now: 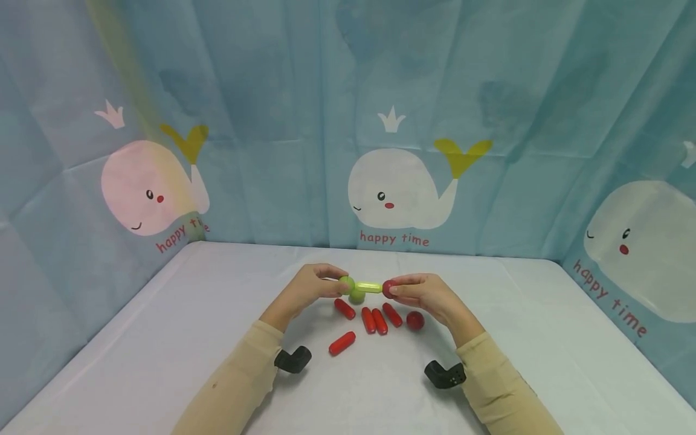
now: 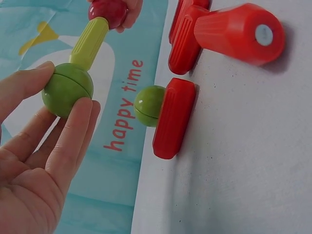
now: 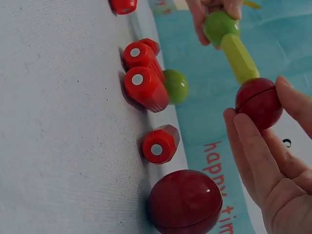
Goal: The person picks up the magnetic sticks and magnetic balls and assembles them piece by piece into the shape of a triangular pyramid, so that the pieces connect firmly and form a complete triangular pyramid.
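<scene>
A yellow-green rod (image 1: 369, 287) is held up above the table, with a green ball (image 2: 67, 90) at one end and a dark red ball (image 3: 259, 103) at the other. My left hand (image 1: 313, 286) pinches the green ball between thumb and fingers. The red ball is pinched the same way by my right hand (image 1: 429, 295). In both wrist views the rod's ends meet the balls. Below, on the table, lie several red rods (image 1: 342, 343), some showing a pale round disc at the end. A second green ball (image 2: 149, 106) rests behind them.
Another dark red ball (image 3: 185, 202) lies on the white table (image 1: 179, 338), right of the red rods. A blue curtain (image 1: 261, 181) with printed whales hangs behind the table and along its sides. Each wrist wears a black device (image 1: 446, 374).
</scene>
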Demonstrator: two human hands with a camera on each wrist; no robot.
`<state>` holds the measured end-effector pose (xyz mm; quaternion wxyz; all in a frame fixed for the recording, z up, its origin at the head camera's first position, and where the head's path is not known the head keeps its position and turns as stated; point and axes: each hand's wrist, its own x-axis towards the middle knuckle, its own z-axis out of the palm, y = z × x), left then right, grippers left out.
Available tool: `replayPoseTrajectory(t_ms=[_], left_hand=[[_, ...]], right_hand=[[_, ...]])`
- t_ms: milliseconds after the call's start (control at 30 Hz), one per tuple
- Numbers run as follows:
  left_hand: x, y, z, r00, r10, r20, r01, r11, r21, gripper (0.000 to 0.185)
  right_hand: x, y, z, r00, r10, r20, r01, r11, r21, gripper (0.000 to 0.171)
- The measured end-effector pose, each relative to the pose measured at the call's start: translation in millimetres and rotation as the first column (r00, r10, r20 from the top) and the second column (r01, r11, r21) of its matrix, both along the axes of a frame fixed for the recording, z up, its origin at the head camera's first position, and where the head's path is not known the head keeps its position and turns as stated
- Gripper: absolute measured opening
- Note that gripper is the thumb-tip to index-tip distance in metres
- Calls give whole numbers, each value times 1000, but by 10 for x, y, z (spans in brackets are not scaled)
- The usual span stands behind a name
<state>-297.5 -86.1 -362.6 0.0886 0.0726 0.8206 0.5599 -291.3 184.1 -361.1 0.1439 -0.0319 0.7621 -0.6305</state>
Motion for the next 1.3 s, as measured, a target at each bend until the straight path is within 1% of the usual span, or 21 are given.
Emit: replayPoseTrajectory(t_ms=[167, 300, 433, 533, 700, 900, 1067, 1300], left_hand=[[-1, 1, -5, 1000, -13, 14, 13, 999, 34, 37], [4, -2, -10, 1000, -9, 21, 8, 999, 39, 39], [11, -3, -15, 1000, -6, 22, 5, 998, 58, 40], [7, 0, -17, 1000, -11, 20, 10, 998, 69, 39], [-6, 6, -34, 1000, -19, 14, 18, 999, 36, 37], [-6, 21, -45, 999, -34, 11, 34, 999, 18, 35], [8, 42, -42, 998, -52, 17, 52, 999, 9, 34], [30, 81, -39, 998, -68, 16, 69, 998, -12, 33]], right_hand=[[-12, 4, -2, 1000, 22, -2, -21, 999, 35, 41], [-10, 2, 4, 999, 49, 0, -49, 997, 65, 43], [1, 3, 16, 997, 71, 3, -71, 995, 72, 44], [7, 16, 27, 994, 112, 5, -112, 990, 90, 46], [7, 50, 32, 980, 198, 9, -197, 974, 110, 46], [7, 57, 32, 969, 245, 10, -245, 965, 98, 42], [21, 40, 30, 966, 259, 18, -259, 961, 93, 40], [32, 23, 21, 966, 256, 28, -258, 959, 117, 39]])
